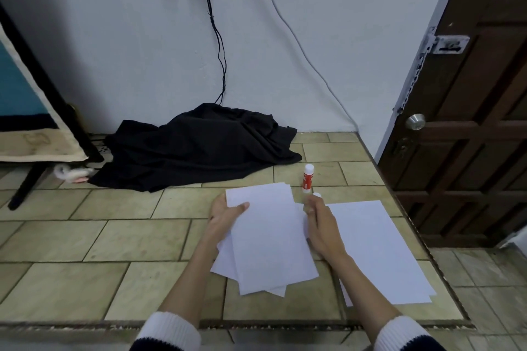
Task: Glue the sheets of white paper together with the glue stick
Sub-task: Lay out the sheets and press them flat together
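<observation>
Left hand (228,215) pinches a loose stack of white sheets (269,239) (plain, unevenly fanned) over the tiled floor (85,236); right hand (319,222) grips its other edge, red-and-white glue stick (307,178) upright just beyond.

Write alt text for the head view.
A person's left hand holds a loose stack of white sheets over a tiled floor, the right hand at its edge. More paper lies right; a glue stick stands beyond.

Held sheets (268,239) left of floor sheets (376,251), glue stick (308,178) behind both, cloth (196,148) against wall (285,37)
</observation>
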